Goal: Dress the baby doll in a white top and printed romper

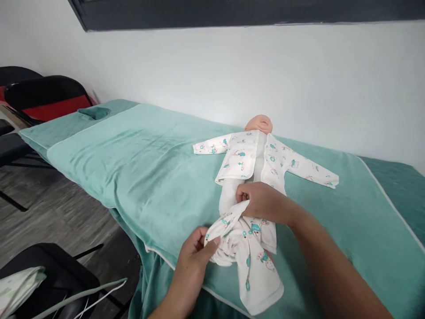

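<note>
Pinching the white printed pants [262,279] with both hands here. My left hand [193,257] has thumb and fingers clamped on the near-left end of a folded edge. My right hand [264,201] has its fingers curled in on the other end of that edge, up by the doll's middle; some fingertips are hidden, so I can't read the exact contact. The fold runs slantwise between the two hands. The rest of the pants is bunched below it, one leg spread toward the near edge of the bed.

The pants sit at the lower end of the doll [229,195], over its lower body. I can't tell how far in its legs are. Doll lies lengthwise away from me, head [259,123] at the wall side. White printed jacket [241,155] is on its upper half: sleeves out to both sides, front panels apart, pale strip showing between.

All of it rests on the green bed cover [133,164], against a white wall [199,75]. To my left: black-and-red chairs [49,99] past the bed, plus a black chair [53,270] lower down with a white-and-green bundle [20,285] on it. Grey floor [76,212] underneath.
</note>
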A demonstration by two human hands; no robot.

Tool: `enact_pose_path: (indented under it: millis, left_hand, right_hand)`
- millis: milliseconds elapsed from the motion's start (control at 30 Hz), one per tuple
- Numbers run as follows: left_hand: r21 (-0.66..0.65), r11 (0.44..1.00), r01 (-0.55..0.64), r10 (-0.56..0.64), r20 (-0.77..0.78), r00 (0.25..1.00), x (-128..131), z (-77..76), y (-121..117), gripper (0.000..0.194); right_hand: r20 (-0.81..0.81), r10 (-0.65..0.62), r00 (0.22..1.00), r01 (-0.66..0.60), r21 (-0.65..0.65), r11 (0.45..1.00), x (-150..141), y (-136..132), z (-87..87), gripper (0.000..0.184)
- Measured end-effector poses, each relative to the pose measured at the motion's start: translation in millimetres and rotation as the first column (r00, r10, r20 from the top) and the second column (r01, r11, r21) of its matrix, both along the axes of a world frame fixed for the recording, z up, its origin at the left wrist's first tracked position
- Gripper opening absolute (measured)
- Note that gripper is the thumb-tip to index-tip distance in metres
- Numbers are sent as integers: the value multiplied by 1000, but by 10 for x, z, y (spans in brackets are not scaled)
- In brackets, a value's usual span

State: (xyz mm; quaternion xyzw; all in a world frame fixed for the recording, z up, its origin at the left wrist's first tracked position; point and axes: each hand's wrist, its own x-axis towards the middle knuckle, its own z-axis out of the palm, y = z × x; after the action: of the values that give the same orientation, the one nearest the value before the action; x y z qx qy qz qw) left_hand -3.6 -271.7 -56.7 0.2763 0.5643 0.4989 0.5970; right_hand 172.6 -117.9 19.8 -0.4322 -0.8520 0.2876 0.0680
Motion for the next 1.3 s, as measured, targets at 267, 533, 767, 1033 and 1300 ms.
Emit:
enact_pose_path:
  millis: [267,533,767,1033,1300]
  left_hand:
    - [68,961,269,-224,-383,896,-110,172,294,27]
    - [238,969,66,4,-282,959,-1,-22,557,27]
    - [371,924,89,94,-448,889,-52,20,1143,26]
    - [355,907,227,21,-576,817,-127,64,1332,26]
    - [388,921,32,97,-307,947,-91,-110,473,34]
  right_hand:
    - [-31,-186,982,182,-96,979,17,-3,-5,5]
    - [-165,-167,972,144,-147,979,63,24,-17,10]
    - [-166,-214,963,192,-143,971,22,-1,5,15]
    - [-170,-108,980,57,-281,958,113,-42,73,30]
    - [-83,150,985,-160,-126,979,145,-69,75,46]
